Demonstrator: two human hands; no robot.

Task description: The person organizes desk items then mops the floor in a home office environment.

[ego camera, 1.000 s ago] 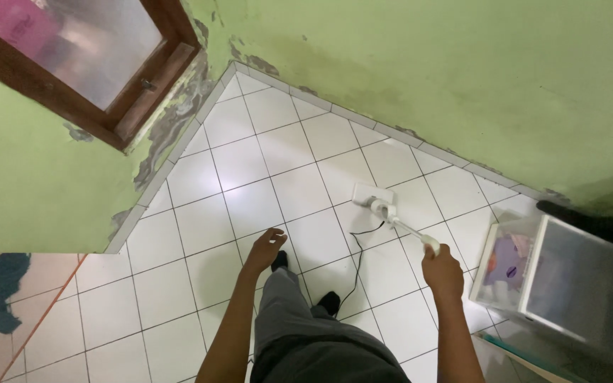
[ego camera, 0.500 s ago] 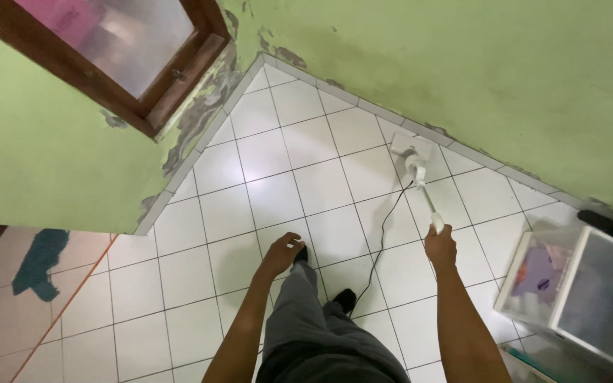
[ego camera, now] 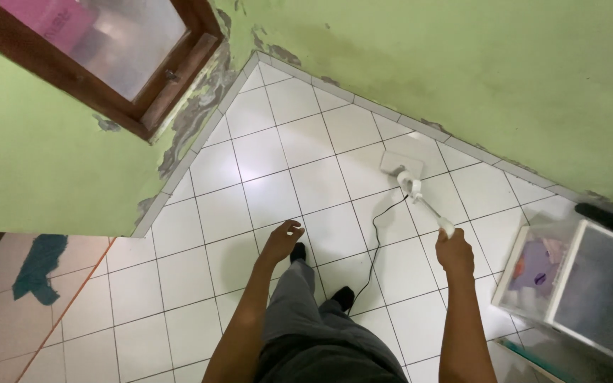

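My right hand (ego camera: 455, 250) grips the white handle of a stick vacuum (ego camera: 420, 197). Its flat white head (ego camera: 400, 162) rests on the white floor tiles (ego camera: 285, 184) close to the green wall (ego camera: 462, 64). A thin black cord (ego camera: 375, 245) runs from the vacuum back toward my feet. My left hand (ego camera: 282, 240) hangs loose beside my grey trouser leg, fingers slightly curled, holding nothing.
A brown-framed window (ego camera: 101, 50) is set in the left green wall with peeling paint. A clear plastic box (ego camera: 569, 280) with cloth inside stands at the right. A blue-green cloth (ego camera: 37, 264) lies on the floor at far left.
The vacuum head went out to the wall's base, then came back slightly left and toward me. My right hand followed it. My left hand barely moved.
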